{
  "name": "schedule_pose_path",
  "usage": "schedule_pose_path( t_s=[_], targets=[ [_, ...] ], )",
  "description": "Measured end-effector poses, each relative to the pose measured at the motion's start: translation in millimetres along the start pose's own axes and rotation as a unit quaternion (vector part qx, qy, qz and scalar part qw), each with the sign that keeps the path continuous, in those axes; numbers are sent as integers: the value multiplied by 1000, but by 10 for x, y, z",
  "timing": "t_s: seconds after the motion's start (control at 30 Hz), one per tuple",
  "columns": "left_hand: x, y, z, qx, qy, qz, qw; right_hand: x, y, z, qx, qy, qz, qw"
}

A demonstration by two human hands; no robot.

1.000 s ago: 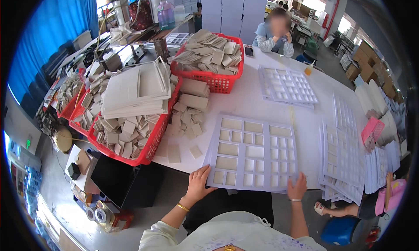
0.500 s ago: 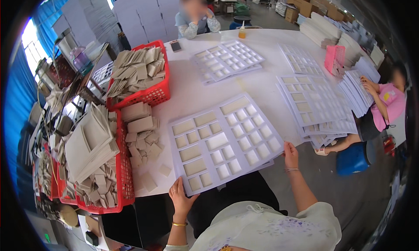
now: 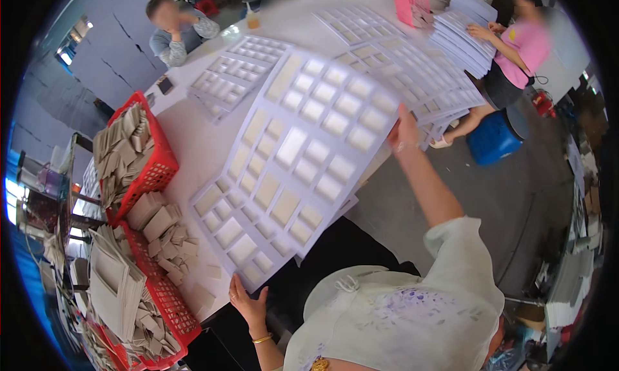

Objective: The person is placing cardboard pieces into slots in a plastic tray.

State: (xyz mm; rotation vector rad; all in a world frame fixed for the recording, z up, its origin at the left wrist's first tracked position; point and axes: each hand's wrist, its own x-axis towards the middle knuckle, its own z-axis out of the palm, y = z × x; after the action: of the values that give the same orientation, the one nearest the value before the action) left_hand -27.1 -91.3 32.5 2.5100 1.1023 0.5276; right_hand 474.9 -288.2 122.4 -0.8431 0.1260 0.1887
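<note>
A white grid panel (image 3: pixel 276 153) with rectangular recesses in several sizes hangs tilted above the table. My right hand (image 3: pixel 404 133) is closed on its right edge, the fingers partly hidden. Beneath it, a similar lower panel (image 3: pixel 253 282) shows at the left, near the table's front edge. My left hand (image 3: pixel 250 305) is at that lower panel's near corner, thumb spread away from the fingers. The fingertips are against or very close to the edge; I cannot tell which.
Red baskets (image 3: pixel 166 158) of grey board pieces stand at the left, with loose pieces (image 3: pixel 173 245) beside them. More grid panels (image 3: pixel 219 80) lie on the white table (image 3: pixel 187 139). A pink basket (image 3: pixel 412 6) is at the far right. Two people sit around the table; a blue stool (image 3: pixel 493 139) stands right.
My right hand has lifted the upper panel up and leftward, baring the panel below. My left hand stays by the near corner, its fingers spread. The head view has turned to the right.
</note>
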Motion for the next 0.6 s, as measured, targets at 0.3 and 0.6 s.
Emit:
schedule_pose_path(
  t_s=[0.3, 0.6],
  targets=[
    [80, 60, 39, -19, -6, 13, 1000, 2282, -2257, -1676, -400, 326, -169, 840],
    [68, 109, -61, -23, -15, -6, 1000, 1921, -922, -1051, -567, 129, -431, 689]
  ],
)
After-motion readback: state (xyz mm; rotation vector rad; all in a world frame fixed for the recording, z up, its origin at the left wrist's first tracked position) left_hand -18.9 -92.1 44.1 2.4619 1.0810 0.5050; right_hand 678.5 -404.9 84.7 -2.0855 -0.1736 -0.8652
